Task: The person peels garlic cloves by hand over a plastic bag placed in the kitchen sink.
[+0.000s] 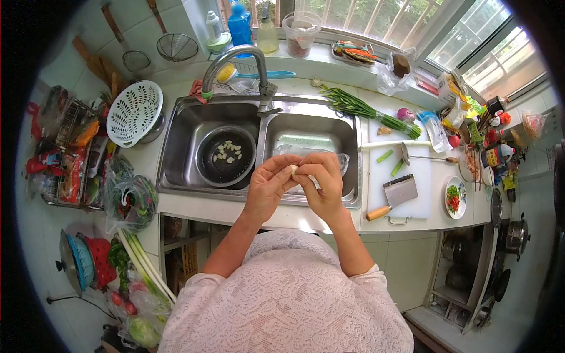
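My left hand [272,183] and my right hand [321,183] meet over the front of the right sink basin [312,126]. Between their fingertips is a small pale piece, which looks like a garlic clove [293,170]; both hands pinch it. A clear plastic bag or tray [341,162] lies in the right basin, partly behind my hands. To the left, a dark round bowl [203,154] sits in the left basin with several peeled cloves [228,152] inside.
A faucet [263,65] rises behind the sink. At the right, a cleaver [400,190], a ladle [405,154] and green pieces lie on a white board [382,132], near a plate [448,207] of chopped peppers. A white colander [135,115] stands left.
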Demonstrator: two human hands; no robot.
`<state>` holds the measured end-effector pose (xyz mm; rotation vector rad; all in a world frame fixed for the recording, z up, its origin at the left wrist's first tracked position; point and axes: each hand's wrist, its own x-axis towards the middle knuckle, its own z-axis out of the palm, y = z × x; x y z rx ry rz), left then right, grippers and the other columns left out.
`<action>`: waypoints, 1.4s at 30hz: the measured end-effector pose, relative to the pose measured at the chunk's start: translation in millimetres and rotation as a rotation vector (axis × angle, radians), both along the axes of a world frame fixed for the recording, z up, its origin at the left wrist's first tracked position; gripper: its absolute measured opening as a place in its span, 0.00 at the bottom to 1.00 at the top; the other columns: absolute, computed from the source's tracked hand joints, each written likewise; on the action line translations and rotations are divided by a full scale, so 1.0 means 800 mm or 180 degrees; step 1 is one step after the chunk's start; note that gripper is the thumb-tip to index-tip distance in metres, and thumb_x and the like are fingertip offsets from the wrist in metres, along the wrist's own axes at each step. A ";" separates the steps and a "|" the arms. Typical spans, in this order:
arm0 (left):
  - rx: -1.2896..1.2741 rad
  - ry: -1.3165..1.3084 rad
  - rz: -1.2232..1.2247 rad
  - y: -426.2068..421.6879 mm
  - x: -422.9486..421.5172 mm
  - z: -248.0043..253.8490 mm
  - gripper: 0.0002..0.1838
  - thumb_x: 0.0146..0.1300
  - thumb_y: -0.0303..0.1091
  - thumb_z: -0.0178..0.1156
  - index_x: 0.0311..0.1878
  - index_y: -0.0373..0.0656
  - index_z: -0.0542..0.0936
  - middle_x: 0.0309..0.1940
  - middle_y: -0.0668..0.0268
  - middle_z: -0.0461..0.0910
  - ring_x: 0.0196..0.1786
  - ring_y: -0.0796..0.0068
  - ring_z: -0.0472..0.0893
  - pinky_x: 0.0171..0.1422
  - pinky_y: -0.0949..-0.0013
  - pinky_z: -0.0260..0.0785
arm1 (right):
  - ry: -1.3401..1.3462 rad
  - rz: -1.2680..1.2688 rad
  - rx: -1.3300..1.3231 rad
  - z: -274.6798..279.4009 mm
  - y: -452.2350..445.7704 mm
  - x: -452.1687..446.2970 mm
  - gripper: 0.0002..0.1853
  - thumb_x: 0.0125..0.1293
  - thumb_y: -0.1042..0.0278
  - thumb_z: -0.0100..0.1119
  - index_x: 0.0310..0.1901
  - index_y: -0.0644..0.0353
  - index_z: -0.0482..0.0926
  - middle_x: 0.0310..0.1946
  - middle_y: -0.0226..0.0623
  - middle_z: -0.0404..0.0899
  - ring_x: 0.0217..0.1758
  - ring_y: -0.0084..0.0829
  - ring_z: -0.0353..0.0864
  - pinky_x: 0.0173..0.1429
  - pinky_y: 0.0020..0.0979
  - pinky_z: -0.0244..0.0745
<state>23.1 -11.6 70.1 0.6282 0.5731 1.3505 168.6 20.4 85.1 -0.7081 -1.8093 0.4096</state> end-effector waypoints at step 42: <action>-0.0080 0.0109 -0.0096 0.014 -0.005 0.004 0.12 0.69 0.27 0.51 0.53 0.36 0.75 0.52 0.54 0.78 0.55 0.66 0.79 0.59 0.65 0.76 | 0.0134 -0.0395 -0.0128 -0.005 0.003 0.005 0.07 0.52 0.77 0.66 0.33 0.59 0.80 0.37 0.35 0.77 0.43 0.37 0.73 0.47 0.35 0.67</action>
